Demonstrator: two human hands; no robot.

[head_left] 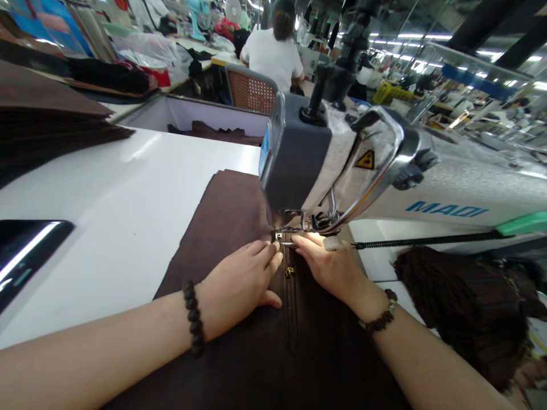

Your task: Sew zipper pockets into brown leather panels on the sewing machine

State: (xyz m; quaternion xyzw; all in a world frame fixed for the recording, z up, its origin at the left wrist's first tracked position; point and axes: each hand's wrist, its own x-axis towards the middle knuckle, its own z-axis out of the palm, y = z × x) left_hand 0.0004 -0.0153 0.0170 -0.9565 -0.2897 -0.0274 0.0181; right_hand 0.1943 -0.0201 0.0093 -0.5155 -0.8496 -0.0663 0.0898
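Note:
A dark brown fabric panel [217, 228] lies under the sewing machine [299, 154], with a zipper [290, 313] running down its middle. The brass zipper pull [289, 271] sits a little below the presser foot [282, 234]. My left hand [241, 279] rests flat on the panel left of the zipper, fingertips beside the foot and thumb apart. On the right of the zipper, my right hand [331, 265] presses the panel with fingers stretched toward the foot; some fingertips are partly hidden by the machine. Neither hand grips anything.
Stacked brown pieces [47, 119] lie at the far left, above a dark phone-like slab [29, 250]. A bundle of dark brown pieces [465, 313] sits at the right. Behind the table, a bin [145, 117] holds scraps. A person in white [273, 57] sits beyond it.

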